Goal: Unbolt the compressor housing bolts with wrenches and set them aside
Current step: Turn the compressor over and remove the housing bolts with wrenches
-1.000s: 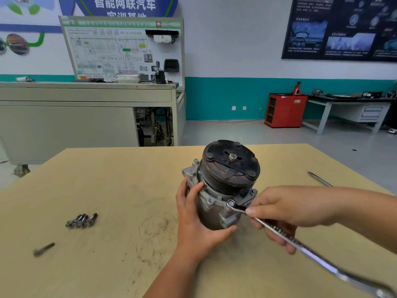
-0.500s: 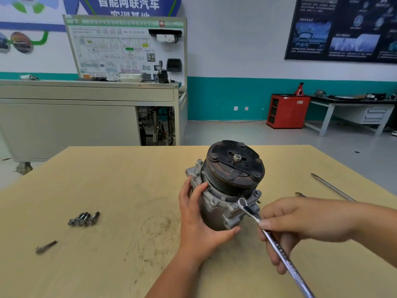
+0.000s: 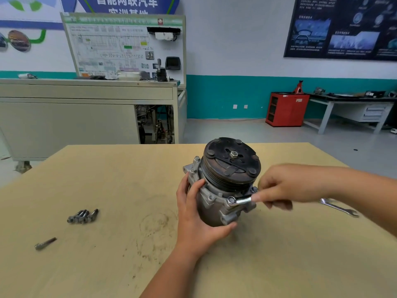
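Left hand (image 3: 197, 220) grips compressor (image 3: 223, 183), right hand (image 3: 285, 186) holds wrench (image 3: 241, 200).

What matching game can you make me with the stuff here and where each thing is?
Things:
1 compressor
2 bolt pile
3 spare wrench
4 red cabinet

Places:
A on the floor, far away
B left side of the table
C gripped by the left hand
D right side of the table

Pairs: 1-C, 2-B, 3-D, 4-A
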